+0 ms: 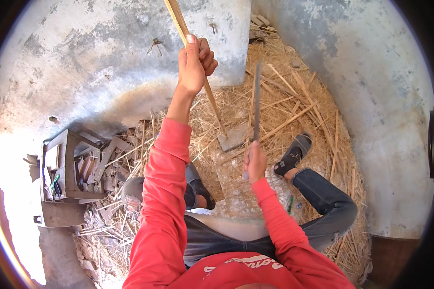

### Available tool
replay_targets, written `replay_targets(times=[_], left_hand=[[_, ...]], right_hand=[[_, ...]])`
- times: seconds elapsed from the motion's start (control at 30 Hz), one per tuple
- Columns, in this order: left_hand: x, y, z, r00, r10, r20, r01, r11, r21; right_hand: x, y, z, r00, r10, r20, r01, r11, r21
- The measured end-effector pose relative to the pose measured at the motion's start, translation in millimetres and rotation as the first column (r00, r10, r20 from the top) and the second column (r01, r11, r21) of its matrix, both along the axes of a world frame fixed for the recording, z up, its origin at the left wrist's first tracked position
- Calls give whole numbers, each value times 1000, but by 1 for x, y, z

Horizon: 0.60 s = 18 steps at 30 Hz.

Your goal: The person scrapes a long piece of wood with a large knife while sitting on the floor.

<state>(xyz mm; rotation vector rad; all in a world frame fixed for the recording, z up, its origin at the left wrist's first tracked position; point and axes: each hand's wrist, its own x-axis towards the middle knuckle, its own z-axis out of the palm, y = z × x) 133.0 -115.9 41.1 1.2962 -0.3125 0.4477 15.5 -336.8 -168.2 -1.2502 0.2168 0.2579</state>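
Observation:
My left hand point(194, 67) is wrapped round a long bamboo strip point(210, 98), raised in front of me at a slant. The strip's upper end runs out of the picture at the top. Its lower, narrower end reaches down to a grey stone block point(234, 137) between my feet and seems to touch it. In my right hand point(255, 164) is a long knife point(257, 103), gripped by its handle with the blade pointing up and away from me. The blade stands to the right of the strip, apart from it. My fingers mostly hide the handle.
Split strips point(294, 115) and shavings litter the floor around my feet. A wooden crate-like frame point(72, 166) with scraps stands at the left. Weathered walls point(361, 77) rise close on both sides. A small green object point(290, 204) lies by my right leg.

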Motion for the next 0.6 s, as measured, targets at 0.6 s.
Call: replay_targets(times=[0.6], left_hand=[[4, -24, 1, 989, 125, 80, -124, 992, -23]], right_hand=[[-40, -2, -33, 935, 98, -341, -128, 990, -65]])
